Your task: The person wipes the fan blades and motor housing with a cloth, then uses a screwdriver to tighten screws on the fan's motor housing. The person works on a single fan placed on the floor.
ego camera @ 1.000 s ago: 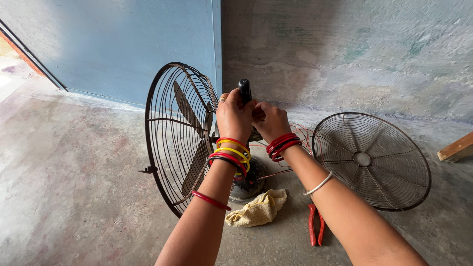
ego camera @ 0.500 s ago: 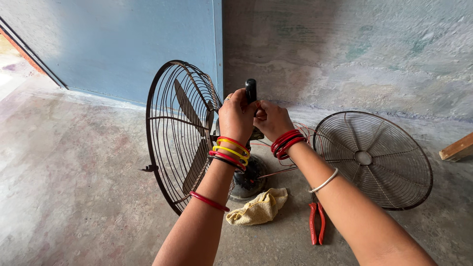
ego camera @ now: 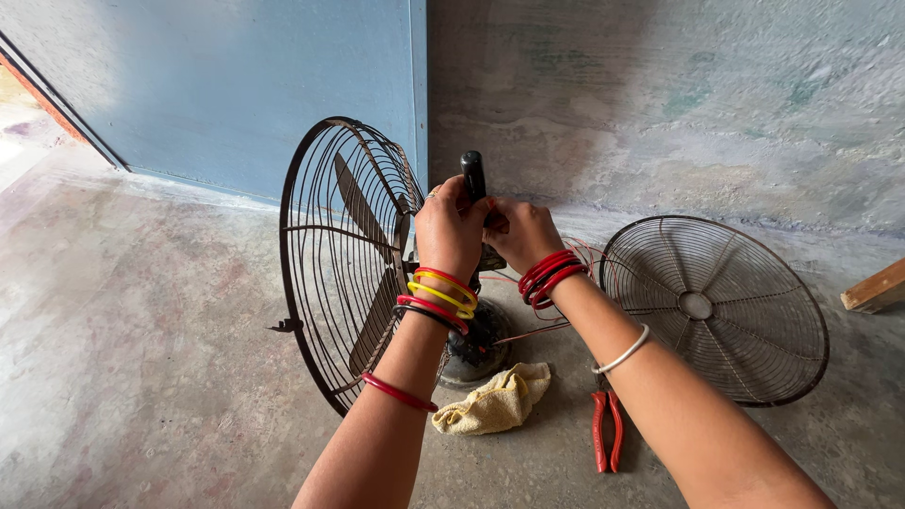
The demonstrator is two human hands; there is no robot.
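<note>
Gripping tight: your left hand (ego camera: pixel 451 231) is closed around a black tool handle (ego camera: pixel 472 173), likely a screwdriver, which stands upright above the fist; its tip is hidden.

Head view, all places taken from the fan motor (ego camera: pixel 476 330):
- Your right hand (ego camera: pixel 521 233) sits just above the motor, touching the left hand, fingers curled. Whether it pinches a part or only steadies cannot be told; the palm side is hidden.
- Rear fan guard with blades (ego camera: pixel 344 254) stands upright on edge, left of the motor and joined to it.
- Red wires (ego camera: pixel 542 330) trail out right of the motor.
- Detached front grille (ego camera: pixel 716 306) leans well to the right, near the wall.
- Yellow cloth (ego camera: pixel 495 401) lies just in front, red-handled pliers (ego camera: pixel 606 429) front-right on the floor.

Judgement: the step in hand looks like working a fastener at the motor's top or rear housing. The handle lies directly in the left grip, the motor straight below both hands. A next move would call for keeping the tool square and the fan braced, since it stands only on its rim and base.
</note>
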